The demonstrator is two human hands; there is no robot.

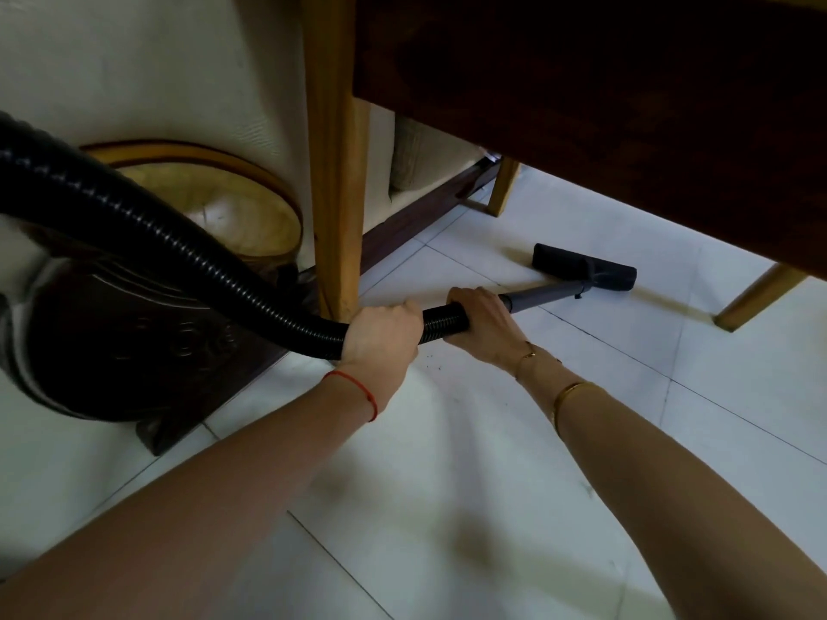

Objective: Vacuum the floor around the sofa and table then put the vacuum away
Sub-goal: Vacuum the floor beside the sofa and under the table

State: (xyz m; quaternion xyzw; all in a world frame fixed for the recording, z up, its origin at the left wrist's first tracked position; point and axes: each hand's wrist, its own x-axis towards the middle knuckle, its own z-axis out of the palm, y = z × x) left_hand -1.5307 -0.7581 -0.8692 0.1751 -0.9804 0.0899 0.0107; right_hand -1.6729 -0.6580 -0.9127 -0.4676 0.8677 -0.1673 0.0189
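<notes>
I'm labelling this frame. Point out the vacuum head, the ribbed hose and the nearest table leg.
vacuum head (584, 267): head view, top.
ribbed hose (179, 243): head view, mid-curve.
table leg (334, 194): head view, mid-length.

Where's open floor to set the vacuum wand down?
Free: the white tiled floor in front of both forearms, and the tiles right of the grey wand, short of the far wooden table leg. Crowded: left side, where the black ribbed hose, near wooden leg and dark sofa base bunch together.
</notes>
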